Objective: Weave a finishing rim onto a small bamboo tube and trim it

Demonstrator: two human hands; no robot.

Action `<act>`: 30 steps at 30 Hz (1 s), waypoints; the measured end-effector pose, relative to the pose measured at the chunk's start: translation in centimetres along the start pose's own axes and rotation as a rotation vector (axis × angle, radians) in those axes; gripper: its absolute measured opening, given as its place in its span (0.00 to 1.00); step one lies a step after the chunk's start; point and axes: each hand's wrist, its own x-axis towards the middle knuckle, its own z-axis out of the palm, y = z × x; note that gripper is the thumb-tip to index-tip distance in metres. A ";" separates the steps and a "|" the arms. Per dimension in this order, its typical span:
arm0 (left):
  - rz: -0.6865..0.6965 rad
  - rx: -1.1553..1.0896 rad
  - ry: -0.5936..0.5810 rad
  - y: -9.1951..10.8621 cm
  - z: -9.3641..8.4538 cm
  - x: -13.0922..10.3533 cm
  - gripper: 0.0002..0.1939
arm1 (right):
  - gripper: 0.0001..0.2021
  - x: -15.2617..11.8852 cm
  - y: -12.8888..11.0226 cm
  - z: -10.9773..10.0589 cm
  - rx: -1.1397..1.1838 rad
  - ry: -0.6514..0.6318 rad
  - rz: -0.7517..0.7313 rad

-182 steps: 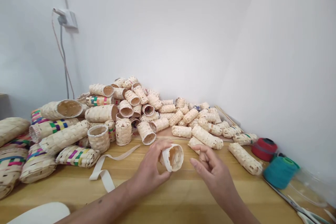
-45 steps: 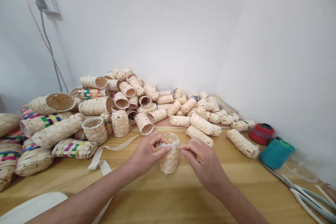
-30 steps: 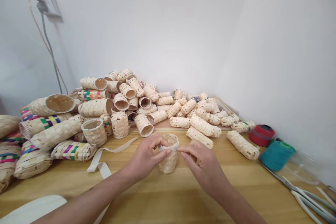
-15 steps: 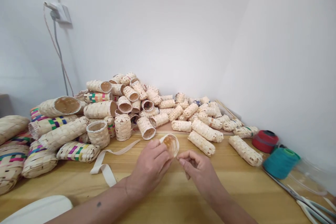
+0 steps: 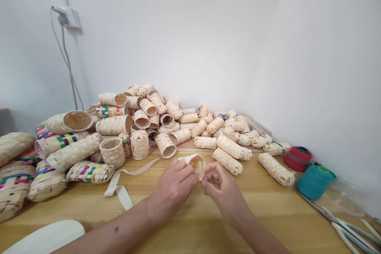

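The head view shows a small, pale, round basket of woven splints point(image 5: 199, 162) between two bare hands, above the middle of the wooden bench point(image 5: 190, 230), its open mouth tipped toward the right hand. The left hand point(image 5: 174, 190) is wrapped around the basket's side, its fingers clamped on the wall near the mouth. The right hand point(image 5: 224, 192) has its thumb and fingertips brought together right at the rim; whether a thread or the rim itself lies between them is too small to tell. A pale edging shows along part of this rim, but how much of the circle is finished cannot be told, since the fingers cover the near side. Toward the left edge and back of the bench, a pile of open woven baskets point(image 5: 139, 145) includes several with whitish bound rims, such as the upright one with a pale lip point(image 5: 113, 154); these look finished at the mouth. Closed woven tubes point(image 5: 233, 149) lie toward the back edge, their visible ends folded in. A flat cream fabric strip point(image 5: 125, 198) lies loose beside the left forearm. Near the right edge sit a red thread spool point(image 5: 297, 158), a teal thread spool point(image 5: 315, 182) and white-handled scissors point(image 5: 347, 230), none of them touched by either hand.
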 end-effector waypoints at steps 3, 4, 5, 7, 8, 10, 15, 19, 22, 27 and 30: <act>0.048 0.033 -0.052 0.1 0.1 0.0 0.16 | 0.10 -0.1 -0.8 -1.0 -0.220 -0.070 -0.072; 0.058 0.033 -0.052 0.2 0.1 0.1 0.16 | 0.10 -0.1 -1.0 -1.5 -0.311 -0.090 -0.128; 0.064 0.029 -0.053 0.2 0.0 0.1 0.16 | 0.10 -0.1 -1.1 -1.8 -0.394 -0.098 -0.191; 0.073 0.019 -0.065 0.3 -0.1 0.2 0.16 | 0.08 0.0 -1.2 -2.3 -0.512 -0.097 -0.294; 0.077 0.015 -0.077 0.4 -0.1 0.3 0.16 | 0.07 0.0 -1.2 -2.4 -0.541 -0.093 -0.316; 0.093 0.010 -0.099 0.5 0.0 0.3 0.16 | 0.05 0.0 -1.2 -2.3 -0.553 -0.090 -0.303; 0.157 -0.031 -0.156 0.5 0.2 0.1 0.16 | 0.04 -0.2 -1.6 -1.9 -0.506 -0.100 -0.194; 0.128 -0.054 -0.197 0.6 -0.3 0.0 0.13 | 0.05 -0.5 -2.0 -1.9 -0.452 -0.089 -0.209; 0.121 -0.093 -0.223 0.8 -0.8 0.2 0.14 | 0.07 -0.1 -2.1 -2.5 -0.275 0.051 -0.186; 0.020 -0.326 -0.287 0.7 -1.9 1.1 0.15 | 0.14 1.3 -1.9 -4.8 0.469 0.189 -0.075; -0.028 -0.421 -0.311 0.4 -2.4 1.5 0.17 | 0.15 1.9 -2.0 -6.2 0.655 0.177 -0.041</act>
